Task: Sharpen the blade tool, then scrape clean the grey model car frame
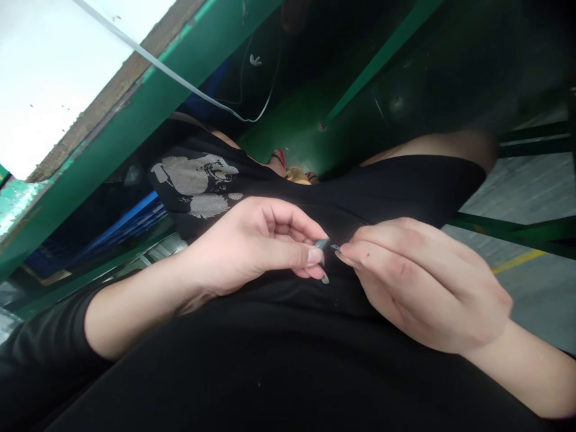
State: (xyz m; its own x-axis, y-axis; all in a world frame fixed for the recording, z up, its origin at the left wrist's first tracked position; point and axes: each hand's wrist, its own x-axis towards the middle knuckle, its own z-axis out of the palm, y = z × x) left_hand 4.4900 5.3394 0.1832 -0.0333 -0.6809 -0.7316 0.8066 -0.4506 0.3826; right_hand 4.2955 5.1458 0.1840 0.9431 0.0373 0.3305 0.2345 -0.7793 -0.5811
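My left hand (254, 246) and my right hand (418, 282) meet at their fingertips in front of a black garment (382, 192). A tiny dark bit (334, 246) shows in the narrow gap between them, too small to identify. I cannot tell whether either hand holds it. Grey-tipped long nails show on my left fingers. My right fingers curl toward the same spot. A grey print (195, 186) marks the black cloth to the upper left of my left hand.
Green-painted steel beams (108, 129) cross the view diagonally, with a white panel (58, 66) at upper left. A white cable (180, 78) hangs across them. Blue objects (126, 222) sit low on the left. Grey floor with a yellow line (517, 261) lies at right.
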